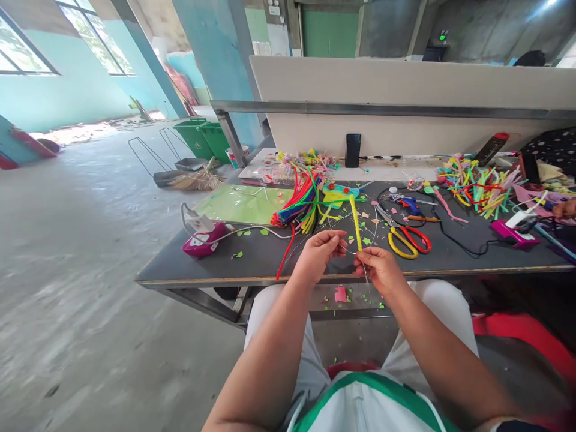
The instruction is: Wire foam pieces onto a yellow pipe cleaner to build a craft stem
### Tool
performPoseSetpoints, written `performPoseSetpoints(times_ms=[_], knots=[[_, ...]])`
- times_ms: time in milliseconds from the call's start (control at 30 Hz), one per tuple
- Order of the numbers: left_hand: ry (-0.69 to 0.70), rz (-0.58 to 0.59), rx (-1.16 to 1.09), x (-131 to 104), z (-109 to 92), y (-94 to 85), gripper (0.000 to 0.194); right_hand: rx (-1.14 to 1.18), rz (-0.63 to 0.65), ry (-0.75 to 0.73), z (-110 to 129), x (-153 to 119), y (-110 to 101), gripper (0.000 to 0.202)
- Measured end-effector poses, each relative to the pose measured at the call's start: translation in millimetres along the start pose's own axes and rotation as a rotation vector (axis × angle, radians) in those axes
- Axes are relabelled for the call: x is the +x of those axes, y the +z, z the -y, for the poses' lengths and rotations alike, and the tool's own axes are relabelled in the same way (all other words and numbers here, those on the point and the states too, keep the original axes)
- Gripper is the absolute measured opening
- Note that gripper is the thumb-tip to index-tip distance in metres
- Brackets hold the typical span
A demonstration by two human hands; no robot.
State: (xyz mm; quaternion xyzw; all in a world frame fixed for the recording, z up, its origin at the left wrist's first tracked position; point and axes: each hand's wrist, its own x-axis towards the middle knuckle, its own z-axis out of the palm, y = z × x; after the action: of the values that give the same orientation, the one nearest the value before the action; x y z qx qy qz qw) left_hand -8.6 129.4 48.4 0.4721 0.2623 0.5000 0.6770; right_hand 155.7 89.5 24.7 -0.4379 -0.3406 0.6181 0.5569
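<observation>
My right hand [377, 267] pinches the lower end of a yellow pipe cleaner [355, 221], which stands nearly upright above the fingers. Bare wire ends poke out below that grip. My left hand [323, 251] is closed, thumb against forefinger, on a thin wire [347, 249] that runs across to the right hand. Both hands are just above the table's front edge. A bundle of coloured pipe cleaners [300, 201] lies beyond the left hand, and a single red pipe cleaner [285, 252] hangs toward the edge. Scissors with yellow and red handles [409, 242] lie right of the hands.
A magenta power strip [205, 240] sits at the left, another [515, 234] at the right. Behind are a blue glue gun [410, 206], a phone [353, 150] leaning upright and a multicoloured pile [483, 186]. Paper scraps litter the dark table [171, 261]. Someone's hand [564, 210] shows far right.
</observation>
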Motion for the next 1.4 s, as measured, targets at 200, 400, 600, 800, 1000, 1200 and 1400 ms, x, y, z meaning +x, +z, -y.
performPoseSetpoints(times_ms=[200, 400, 600, 800, 1000, 1200, 1400], knots=[[0.02, 0.002, -0.061, 0.3, -3.2, -2.8, 0.027, 0.029, 0.069, 0.051, 2.8, -0.7, -4.4, 0.021], [-0.003, -0.067, -0.039, -0.5, -5.8, -2.3, 0.028, 0.031, 0.081, 0.034, 3.2, -1.3, -3.8, 0.021], [-0.014, -0.11, -0.037, -0.8, -8.2, -1.0, 0.029, 0.016, 0.055, 0.025, 3.0, -2.0, -0.8, 0.023], [0.05, -0.129, -0.067, 0.0, -5.0, -0.7, 0.025, 0.0, 0.034, 0.006, -1.0, -1.9, 2.7, 0.026], [0.098, -0.131, -0.032, -0.7, -7.9, 1.8, 0.025, -0.047, 0.029, -0.028, -1.6, -4.0, 3.6, 0.025], [0.206, -0.189, 0.053, -1.2, -25.7, -6.1, 0.027, -0.114, 0.042, -0.031, -6.7, -5.6, 8.3, 0.027], [0.277, -0.243, 0.033, 0.0, -31.2, -14.2, 0.024, -0.173, 0.04, -0.019, -14.3, -3.2, 10.2, 0.026]])
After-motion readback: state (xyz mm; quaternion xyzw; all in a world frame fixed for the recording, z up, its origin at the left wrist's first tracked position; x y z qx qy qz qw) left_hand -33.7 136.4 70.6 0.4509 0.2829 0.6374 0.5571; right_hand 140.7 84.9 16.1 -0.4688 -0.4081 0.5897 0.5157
